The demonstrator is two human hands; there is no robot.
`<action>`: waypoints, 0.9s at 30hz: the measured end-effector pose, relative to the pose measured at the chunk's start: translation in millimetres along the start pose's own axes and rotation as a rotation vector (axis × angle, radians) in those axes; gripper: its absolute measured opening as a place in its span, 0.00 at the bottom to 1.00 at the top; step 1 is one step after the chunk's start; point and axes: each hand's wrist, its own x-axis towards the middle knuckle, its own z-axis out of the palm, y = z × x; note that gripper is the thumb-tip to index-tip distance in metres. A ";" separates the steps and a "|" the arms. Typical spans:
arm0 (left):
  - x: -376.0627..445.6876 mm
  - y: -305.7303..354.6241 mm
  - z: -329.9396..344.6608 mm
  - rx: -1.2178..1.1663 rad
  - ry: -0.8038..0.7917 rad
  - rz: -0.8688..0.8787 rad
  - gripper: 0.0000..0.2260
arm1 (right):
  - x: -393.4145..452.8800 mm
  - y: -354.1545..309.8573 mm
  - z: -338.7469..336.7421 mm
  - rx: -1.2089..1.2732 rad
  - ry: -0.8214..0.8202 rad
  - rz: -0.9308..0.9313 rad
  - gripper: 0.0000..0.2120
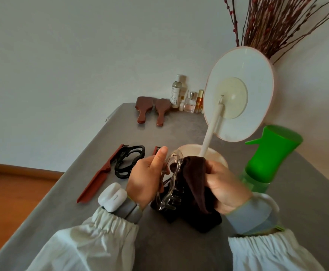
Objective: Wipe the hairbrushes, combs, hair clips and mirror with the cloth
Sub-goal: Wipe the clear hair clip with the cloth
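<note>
My left hand (146, 178) grips a clear claw hair clip (171, 188) above the table. My right hand (224, 186) holds a dark brown cloth (196, 180) pressed against the clip. The cloth's lower part hangs down onto the grey table (179, 130). A black claw clip (129, 160) and a red-brown folding comb (101, 175) lie to the left. A second red-brown comb (157, 150) shows partly behind my left thumb. Two wooden hairbrushes (143, 109) (161, 111) lie at the far end. The round white mirror (239, 92) stands on its base just beyond my hands, its back toward me.
A green spray bottle (267, 159) stands close to my right hand. Several cosmetic bottles (187, 98) line the wall at the far end. Dried branches (277, 22) rise behind the mirror. The table's left edge drops to a wooden floor (13, 188).
</note>
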 end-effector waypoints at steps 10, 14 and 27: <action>1.1 -0.6 1.1 0.028 0.152 -0.007 0.27 | -0.2 7.2 14.8 -0.158 0.109 -0.139 0.08; -0.6 3.3 5.9 -0.073 0.094 -0.100 0.27 | 0.5 2.9 9.1 0.085 0.106 -0.027 0.17; 6.2 -1.4 -2.1 0.027 0.330 0.010 0.26 | -6.6 11.2 36.4 -0.157 0.129 -0.052 0.11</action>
